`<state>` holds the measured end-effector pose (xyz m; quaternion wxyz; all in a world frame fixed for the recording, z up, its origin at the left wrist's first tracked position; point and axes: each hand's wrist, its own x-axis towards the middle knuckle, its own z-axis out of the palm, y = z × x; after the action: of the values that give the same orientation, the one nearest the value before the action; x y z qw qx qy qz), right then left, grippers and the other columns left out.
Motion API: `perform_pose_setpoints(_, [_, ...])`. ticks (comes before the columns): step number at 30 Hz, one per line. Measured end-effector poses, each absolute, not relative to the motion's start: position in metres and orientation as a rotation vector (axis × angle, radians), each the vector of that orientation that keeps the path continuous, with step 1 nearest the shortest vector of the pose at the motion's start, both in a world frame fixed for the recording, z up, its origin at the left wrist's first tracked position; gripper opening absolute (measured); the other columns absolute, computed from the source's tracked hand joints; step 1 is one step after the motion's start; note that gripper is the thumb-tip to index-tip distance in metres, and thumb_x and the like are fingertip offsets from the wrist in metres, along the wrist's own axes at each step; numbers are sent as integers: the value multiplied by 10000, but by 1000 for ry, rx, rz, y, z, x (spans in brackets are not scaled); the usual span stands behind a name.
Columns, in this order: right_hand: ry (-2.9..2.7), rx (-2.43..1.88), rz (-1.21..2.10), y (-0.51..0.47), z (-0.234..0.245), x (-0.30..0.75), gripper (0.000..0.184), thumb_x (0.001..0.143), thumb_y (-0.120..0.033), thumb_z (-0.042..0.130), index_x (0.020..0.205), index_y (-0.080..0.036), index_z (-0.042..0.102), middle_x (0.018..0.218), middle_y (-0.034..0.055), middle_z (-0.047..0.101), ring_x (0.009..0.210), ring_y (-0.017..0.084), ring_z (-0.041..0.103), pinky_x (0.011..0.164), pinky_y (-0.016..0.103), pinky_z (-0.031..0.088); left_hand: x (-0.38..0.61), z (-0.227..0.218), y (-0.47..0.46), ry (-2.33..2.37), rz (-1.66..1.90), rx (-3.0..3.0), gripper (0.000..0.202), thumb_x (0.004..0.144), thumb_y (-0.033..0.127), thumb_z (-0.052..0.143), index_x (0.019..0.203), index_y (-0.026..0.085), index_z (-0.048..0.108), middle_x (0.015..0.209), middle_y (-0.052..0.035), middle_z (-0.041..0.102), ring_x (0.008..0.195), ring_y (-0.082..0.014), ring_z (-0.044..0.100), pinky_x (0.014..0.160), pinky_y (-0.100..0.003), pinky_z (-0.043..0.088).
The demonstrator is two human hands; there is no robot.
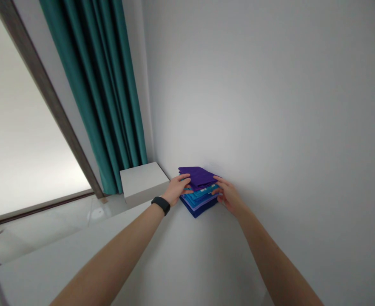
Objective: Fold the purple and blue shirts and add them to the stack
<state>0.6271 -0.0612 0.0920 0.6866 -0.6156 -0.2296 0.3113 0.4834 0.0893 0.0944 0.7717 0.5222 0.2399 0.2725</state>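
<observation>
A stack of folded cloths [196,200] in blue, light blue and lavender lies on a white surface against the wall, with a dark navy piece at the bottom. On top is a folded purple cloth [202,177]. My left hand [175,188], with a black band on the wrist, pinches the purple cloth's left edge, some fingers by the layers under it. At the right edge my right hand [228,195] grips the same cloth, its lower fingers against the blue layers. Whether the purple cloth is lifted off the stack, I cannot tell.
The white surface [187,259] meets a pale wall [254,106] behind the stack. Left of it stands a white box-like cabinet [144,180] below a green curtain [107,97]. A dark-framed bright window or door [24,114] and a light glossy floor [47,229] are farther left.
</observation>
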Motion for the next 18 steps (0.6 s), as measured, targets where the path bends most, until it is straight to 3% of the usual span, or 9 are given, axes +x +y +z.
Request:
perform_pose_setpoints(7, [-427,-1357,693,-64,84,630,384,720,-183,536,1089,-234,632,871,25,616,613,124,606,329,192,309,480,90,90,505,559,1167,311,823,150,641,1131,111,629,735,-46,647,650,-139,626,621,-297,593])
perform_pose_setpoints(14, [-384,-1338,670,-67,75,633,498,647,-126,475,1114,-243,601,1208,54,547,676,111,622,390,201,409,478,94,95,519,529,1321,339,806,165,656,1143,131,653,694,-38,604,657,-172,613,627,-313,573])
perform_pose_setpoints(18, [-395,-1339,665,-69,74,635,561,689,-141,485,1232,-279,530,1276,58,543,719,126,648,454,215,476,476,97,92,544,742,1577,241,762,169,707,1000,209,722,944,-60,582,839,-184,611,851,-315,532])
